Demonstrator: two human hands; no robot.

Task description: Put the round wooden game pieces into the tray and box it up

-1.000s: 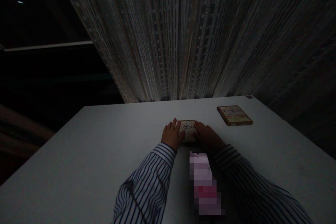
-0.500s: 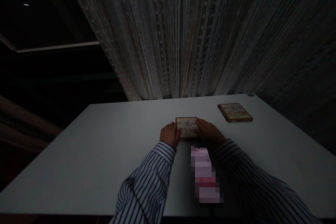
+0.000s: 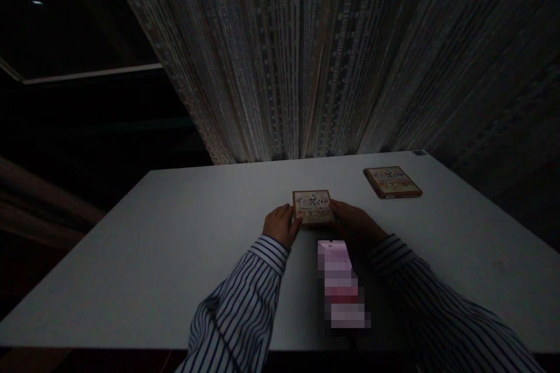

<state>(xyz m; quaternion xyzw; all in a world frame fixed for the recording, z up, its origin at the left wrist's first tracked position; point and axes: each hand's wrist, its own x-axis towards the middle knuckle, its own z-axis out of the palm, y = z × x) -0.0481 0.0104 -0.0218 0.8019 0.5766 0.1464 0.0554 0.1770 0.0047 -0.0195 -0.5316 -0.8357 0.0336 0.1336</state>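
A flat Chinese chess box [image 3: 313,207] with a printed lid lies on the white table in front of me. My left hand [image 3: 280,225] grips its left edge, with the thumb near the front corner. At the right edge, my right hand [image 3: 354,222] holds the box from the side; its lower fingers are in shadow. A second box [image 3: 392,182] with the same print rests farther back to the right, touched by neither hand. Between my forearms lies a phone [image 3: 341,285] with a lit screen, largely blurred out.
The white table [image 3: 144,256] stretches to both sides and ends at the back against a patterned curtain [image 3: 289,58]. A small dark patch [image 3: 419,152] marks its far right corner. The left background is very dark, with a pale frame edge [image 3: 91,74].
My right hand has shifted slightly to the right, so more of the box lid shows. The boxes and phone appear a little higher in view. The grip on the box persists.
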